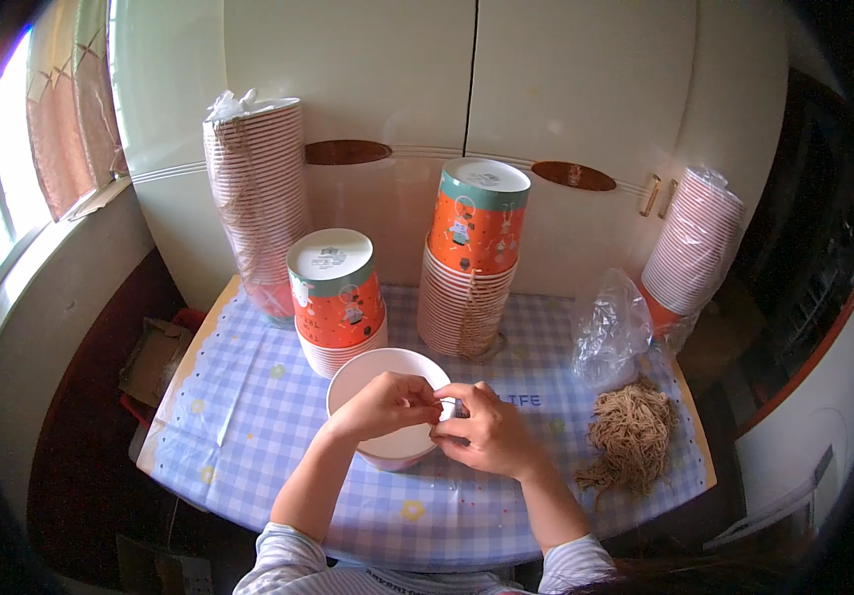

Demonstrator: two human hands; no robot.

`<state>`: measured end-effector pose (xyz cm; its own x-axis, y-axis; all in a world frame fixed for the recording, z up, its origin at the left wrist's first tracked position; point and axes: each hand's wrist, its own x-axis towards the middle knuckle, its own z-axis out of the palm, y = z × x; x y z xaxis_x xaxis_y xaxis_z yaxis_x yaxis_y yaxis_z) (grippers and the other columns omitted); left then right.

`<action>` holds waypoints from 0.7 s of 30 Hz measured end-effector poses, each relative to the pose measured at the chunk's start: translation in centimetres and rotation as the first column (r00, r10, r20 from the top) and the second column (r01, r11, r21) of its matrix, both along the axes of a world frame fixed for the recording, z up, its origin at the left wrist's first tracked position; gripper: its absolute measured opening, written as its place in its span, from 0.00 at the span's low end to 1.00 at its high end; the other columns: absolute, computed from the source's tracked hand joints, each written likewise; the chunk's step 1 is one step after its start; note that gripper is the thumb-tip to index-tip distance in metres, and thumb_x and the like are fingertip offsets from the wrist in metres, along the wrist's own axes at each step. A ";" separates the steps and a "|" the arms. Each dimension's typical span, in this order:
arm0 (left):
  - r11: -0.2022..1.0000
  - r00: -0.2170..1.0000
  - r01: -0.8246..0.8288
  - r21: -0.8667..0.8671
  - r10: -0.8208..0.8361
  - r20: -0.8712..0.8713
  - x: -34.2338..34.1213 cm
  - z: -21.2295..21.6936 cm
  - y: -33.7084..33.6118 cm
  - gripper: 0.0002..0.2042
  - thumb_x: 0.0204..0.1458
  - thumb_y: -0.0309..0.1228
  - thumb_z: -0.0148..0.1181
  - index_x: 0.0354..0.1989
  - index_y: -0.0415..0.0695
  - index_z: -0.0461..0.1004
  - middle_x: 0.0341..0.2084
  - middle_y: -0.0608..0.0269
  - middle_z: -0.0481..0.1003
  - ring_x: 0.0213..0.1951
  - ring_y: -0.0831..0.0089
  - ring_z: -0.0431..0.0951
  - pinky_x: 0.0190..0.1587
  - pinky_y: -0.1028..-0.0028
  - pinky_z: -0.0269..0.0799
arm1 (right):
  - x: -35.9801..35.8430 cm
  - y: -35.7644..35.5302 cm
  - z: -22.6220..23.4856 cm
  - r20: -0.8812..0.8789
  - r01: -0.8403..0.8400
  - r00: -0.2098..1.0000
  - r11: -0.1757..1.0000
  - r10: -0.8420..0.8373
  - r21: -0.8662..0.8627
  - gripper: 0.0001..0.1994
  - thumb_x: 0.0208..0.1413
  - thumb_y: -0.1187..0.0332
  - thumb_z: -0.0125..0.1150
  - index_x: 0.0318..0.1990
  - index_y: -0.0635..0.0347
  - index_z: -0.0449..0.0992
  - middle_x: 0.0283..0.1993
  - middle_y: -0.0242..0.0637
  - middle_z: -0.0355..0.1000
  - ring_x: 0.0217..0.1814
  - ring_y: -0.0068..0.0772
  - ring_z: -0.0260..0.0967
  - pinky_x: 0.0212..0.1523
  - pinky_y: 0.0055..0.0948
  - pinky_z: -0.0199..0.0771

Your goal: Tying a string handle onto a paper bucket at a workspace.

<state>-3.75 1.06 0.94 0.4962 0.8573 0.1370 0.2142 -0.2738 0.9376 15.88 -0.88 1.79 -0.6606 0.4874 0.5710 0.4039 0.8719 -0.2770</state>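
Note:
A white paper tub [387,363] stands mouth up near the middle of the table, its inside facing me. Above the right part of its rim, my left hand [387,405] and my right hand [487,431] meet with fingertips pinched together. Whatever sits between the fingertips is too small to make out. Both hands are closed, and they cover part of the tub's opening and right edge. To the right lies a loose heap of tan twine [630,436], apart from my hands.
Behind the tub, a short stack of orange tubs [338,307] and a taller stack [472,258] stand upside down. Plastic-wrapped tub stacks rise at the back left [258,198] and right [693,238]. A crumpled clear bag [610,332] lies beside the twine. Checked cloth [239,446] covers the table.

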 end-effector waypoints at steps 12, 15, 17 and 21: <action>0.987 0.986 -0.040 0.153 0.064 -0.157 0.1 0.4 -0.2 0.07 0.42 0.27 0.61 0.29 0.38 0.73 0.25 0.58 0.77 0.29 0.70 0.77 0.33 0.74 0.72 | -0.3 1.2 -1.7 -0.241 -0.037 0.965 0.860 -0.102 -0.510 0.13 0.47 0.71 0.61 0.39 0.60 0.64 0.31 0.36 0.69 0.30 0.27 0.71 0.29 0.25 0.71; 0.972 0.954 -0.099 0.214 0.154 -0.259 0.4 0.6 -0.2 0.10 0.42 0.30 0.62 0.29 0.37 0.72 0.25 0.56 0.76 0.30 0.68 0.77 0.33 0.73 0.72 | -0.8 1.1 -2.1 -0.267 -0.026 0.955 0.862 -0.128 -0.507 0.14 0.48 0.72 0.61 0.40 0.60 0.63 0.31 0.36 0.71 0.31 0.28 0.72 0.31 0.26 0.72; 0.976 0.954 -0.133 0.173 0.174 -0.245 0.6 0.7 -0.2 0.12 0.42 0.32 0.62 0.31 0.37 0.71 0.26 0.54 0.76 0.31 0.67 0.77 0.34 0.73 0.72 | -1.0 1.0 -2.2 -0.283 -0.019 0.948 0.856 -0.150 -0.517 0.15 0.48 0.72 0.61 0.41 0.60 0.63 0.33 0.38 0.71 0.31 0.28 0.72 0.31 0.26 0.72; 0.973 0.959 -0.219 0.071 0.228 -0.170 0.5 0.3 -0.1 0.15 0.43 0.34 0.62 0.34 0.36 0.69 0.28 0.50 0.76 0.32 0.64 0.78 0.34 0.71 0.72 | -1.4 0.7 -2.3 -0.252 0.071 0.950 0.912 -0.186 -0.405 0.15 0.47 0.73 0.60 0.41 0.60 0.63 0.35 0.41 0.72 0.34 0.31 0.73 0.32 0.27 0.73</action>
